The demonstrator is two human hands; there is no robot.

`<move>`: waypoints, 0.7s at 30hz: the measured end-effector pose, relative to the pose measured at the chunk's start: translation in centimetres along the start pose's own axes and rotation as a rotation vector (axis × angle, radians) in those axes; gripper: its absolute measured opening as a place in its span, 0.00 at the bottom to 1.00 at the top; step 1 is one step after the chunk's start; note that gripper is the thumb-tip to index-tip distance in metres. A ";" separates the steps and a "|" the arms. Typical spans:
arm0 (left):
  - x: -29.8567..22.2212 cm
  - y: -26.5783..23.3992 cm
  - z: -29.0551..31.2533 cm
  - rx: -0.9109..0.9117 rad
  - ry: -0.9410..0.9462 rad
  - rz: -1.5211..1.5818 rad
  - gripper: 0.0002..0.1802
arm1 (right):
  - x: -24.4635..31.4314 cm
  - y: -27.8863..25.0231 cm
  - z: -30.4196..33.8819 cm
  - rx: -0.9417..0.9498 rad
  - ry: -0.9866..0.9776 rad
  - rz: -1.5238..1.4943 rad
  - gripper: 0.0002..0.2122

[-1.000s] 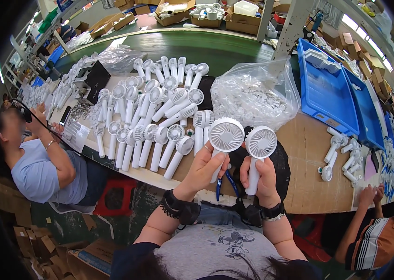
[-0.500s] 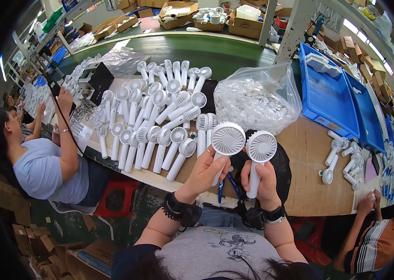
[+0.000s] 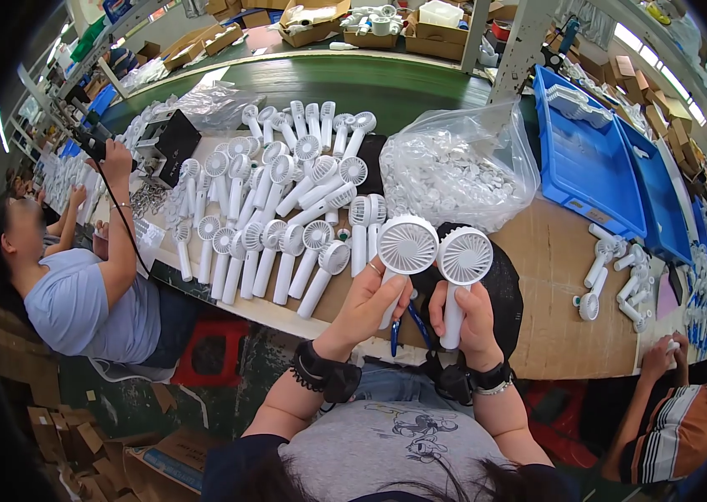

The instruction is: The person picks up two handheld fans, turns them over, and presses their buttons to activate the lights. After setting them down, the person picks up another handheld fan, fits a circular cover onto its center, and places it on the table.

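Observation:
Two white handheld fans are held up side by side in front of me, their round grilles facing me. My left hand (image 3: 374, 301) is closed round the handle of the left fan (image 3: 408, 245). Round the handle of the right fan (image 3: 465, 258) my right hand (image 3: 469, 314) is closed, thumb in front. The two heads are nearly touching. Behind and below them lie blue-handled pliers (image 3: 397, 333), partly hidden by my hands, and a black cloth or bag (image 3: 506, 293). Many more white fans (image 3: 286, 238) lie in rows on the table to the left.
A clear plastic bag of small white parts (image 3: 458, 171) sits beyond my hands. Blue trays (image 3: 592, 209) and loose white fan parts (image 3: 600, 272) are at right. A black box (image 3: 171, 146) stands at left. Co-workers sit at left (image 3: 86, 293) and right (image 3: 680, 431).
Both fans stay in my hands and have shifted only slightly. The view has moved a little. The co-worker at left has raised a hand slightly.

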State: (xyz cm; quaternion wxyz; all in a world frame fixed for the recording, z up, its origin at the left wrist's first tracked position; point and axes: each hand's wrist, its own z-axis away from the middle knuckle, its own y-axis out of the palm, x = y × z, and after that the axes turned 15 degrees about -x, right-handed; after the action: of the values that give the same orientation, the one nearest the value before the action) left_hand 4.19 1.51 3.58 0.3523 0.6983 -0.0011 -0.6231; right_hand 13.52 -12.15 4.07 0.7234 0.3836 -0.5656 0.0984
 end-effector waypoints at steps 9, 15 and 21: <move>0.6 0.0 -0.3 -0.013 0.001 -0.016 0.17 | -0.3 -0.5 -0.2 -0.012 0.010 -0.011 0.25; 0.8 -0.1 -0.4 -0.004 -0.006 -0.014 0.17 | -0.6 -0.7 -0.4 0.006 0.011 -0.036 0.25; 1.1 -0.1 -0.4 -0.021 -0.023 -0.014 0.17 | -0.6 -0.8 -0.3 -0.011 0.018 -0.025 0.25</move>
State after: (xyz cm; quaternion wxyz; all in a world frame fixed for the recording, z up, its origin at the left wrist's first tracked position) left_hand 4.73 1.33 2.59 0.3552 0.6872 0.0061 -0.6336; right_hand 14.00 -12.33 3.20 0.7317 0.3859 -0.5547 0.0898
